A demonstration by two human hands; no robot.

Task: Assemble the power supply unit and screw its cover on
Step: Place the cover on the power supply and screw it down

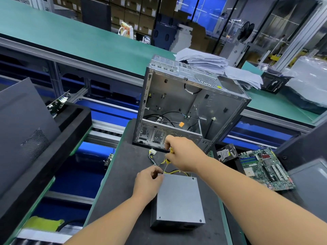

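I am gripping the yellow-and-black screwdriver (168, 159) in my right hand (182, 154), fingers curled round its handle, and its shaft is slanting down toward my left hand (148, 177). My left fingers are pinching together at the tip, right at the far left corner of the power supply unit (178, 198) — whether a screw is sitting between them I cannot tell. The grey box is lying flat on the dark worktop (123, 183) just beneath both hands, its cover on top, small screw holes showing at the corners. Its yellow and black cable bundle (175, 172) is trailing out from the far edge, under my right hand, to a white connector (152, 152) beyond my left. Past my right hand the open computer case (185, 106) is standing close to the worktop's far edge, near the knuckles. To the right of my right forearm a green motherboard (265, 168) is lying — well apart. Bare worktop is stretching left of my left wrist to the green rim.
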